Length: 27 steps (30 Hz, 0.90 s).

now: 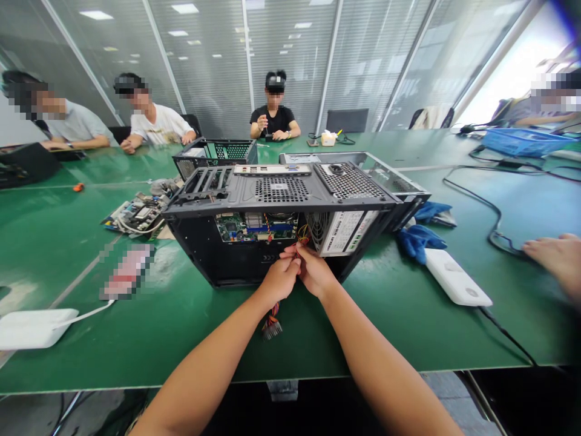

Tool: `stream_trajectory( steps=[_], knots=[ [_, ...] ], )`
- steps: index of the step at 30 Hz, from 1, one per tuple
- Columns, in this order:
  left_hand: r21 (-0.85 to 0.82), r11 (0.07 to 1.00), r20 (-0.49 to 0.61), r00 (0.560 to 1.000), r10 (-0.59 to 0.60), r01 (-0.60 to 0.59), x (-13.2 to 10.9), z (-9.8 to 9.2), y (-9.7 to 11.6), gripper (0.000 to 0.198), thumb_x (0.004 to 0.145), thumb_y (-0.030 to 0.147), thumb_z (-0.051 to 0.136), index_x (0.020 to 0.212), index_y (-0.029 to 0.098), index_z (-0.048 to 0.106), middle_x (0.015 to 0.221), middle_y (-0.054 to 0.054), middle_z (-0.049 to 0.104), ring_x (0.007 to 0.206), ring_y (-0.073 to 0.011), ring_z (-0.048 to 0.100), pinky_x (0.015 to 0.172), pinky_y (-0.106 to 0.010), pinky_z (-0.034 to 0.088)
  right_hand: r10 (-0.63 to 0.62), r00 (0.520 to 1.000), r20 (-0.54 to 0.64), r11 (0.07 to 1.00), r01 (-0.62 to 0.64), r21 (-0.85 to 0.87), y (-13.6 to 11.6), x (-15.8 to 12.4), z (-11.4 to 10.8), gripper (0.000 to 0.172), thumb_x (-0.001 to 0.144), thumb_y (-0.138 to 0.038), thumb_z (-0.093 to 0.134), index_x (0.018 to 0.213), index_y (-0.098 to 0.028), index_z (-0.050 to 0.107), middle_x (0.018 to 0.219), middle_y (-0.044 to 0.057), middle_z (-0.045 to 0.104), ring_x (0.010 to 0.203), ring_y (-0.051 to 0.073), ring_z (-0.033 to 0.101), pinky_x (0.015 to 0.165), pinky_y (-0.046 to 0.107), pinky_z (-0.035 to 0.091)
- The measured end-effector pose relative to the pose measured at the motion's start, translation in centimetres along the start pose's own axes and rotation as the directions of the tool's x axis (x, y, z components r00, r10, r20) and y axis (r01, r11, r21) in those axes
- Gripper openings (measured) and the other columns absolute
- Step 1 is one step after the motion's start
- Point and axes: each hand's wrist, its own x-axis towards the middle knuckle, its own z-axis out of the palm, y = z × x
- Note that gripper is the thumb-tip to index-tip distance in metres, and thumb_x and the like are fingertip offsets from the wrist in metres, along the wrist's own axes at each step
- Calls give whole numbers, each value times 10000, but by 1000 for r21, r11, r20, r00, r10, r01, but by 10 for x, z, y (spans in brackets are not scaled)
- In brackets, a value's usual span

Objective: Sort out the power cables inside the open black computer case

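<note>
A black computer case rests on the table with its open side facing me. Inside it show a green motherboard and a power supply with a white label. From the power supply run red, yellow and black power cables. My left hand and my right hand meet in front of the opening, both closed around these cables. Below my left hand hangs a multi-pin power connector on coloured wires. My fingertips partly hide where the cables are pinched.
Loose circuit boards lie left of the case, near a phone and a white power bank. On the right are blue gloves, a white power strip and another person's hand. More cases stand behind; several people sit around.
</note>
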Motion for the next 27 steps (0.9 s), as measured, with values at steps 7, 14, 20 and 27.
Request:
stream_trajectory(
  steps=[7, 14, 20, 27],
  knots=[
    [-468, 835, 251, 950, -186, 287, -8, -4, 13, 318, 946, 445, 375, 724, 217, 373, 422, 117, 236, 305, -54, 150, 361, -178, 116, -9, 1000, -19, 1000, 9, -13, 0, 0, 1, 355, 705, -537, 731, 775, -191, 701, 775, 52, 732, 705, 163, 647, 625, 277, 463],
    [236, 966, -56, 991, 125, -109, 1, -2, 0, 287, 930, 268, 389, 685, 174, 504, 624, -8, 550, 575, -131, 538, 578, -238, 398, -16, 999, 29, 1000, 16, -1, 1, 0, 0, 348, 696, -534, 741, 774, -199, 688, 792, 52, 743, 749, 188, 666, 640, 290, 470],
    [533, 838, -82, 978, 191, -119, 0, 0, -1, 261, 949, 239, 372, 943, 151, 618, 917, -104, 688, 856, -225, 665, 769, -296, 467, -29, 999, 46, 999, 27, 30, 3, 2, 0, 345, 691, -524, 759, 751, -198, 665, 819, 59, 747, 882, 219, 681, 808, 345, 494],
    [295, 950, -72, 989, 131, -105, 2, -1, -2, 261, 931, 262, 399, 742, 167, 551, 678, -37, 600, 618, -160, 595, 600, -252, 425, -21, 1000, 11, 1000, 21, -16, 0, -1, 1, 356, 682, -543, 754, 733, -203, 662, 778, 47, 744, 784, 198, 678, 656, 299, 489]
  ],
)
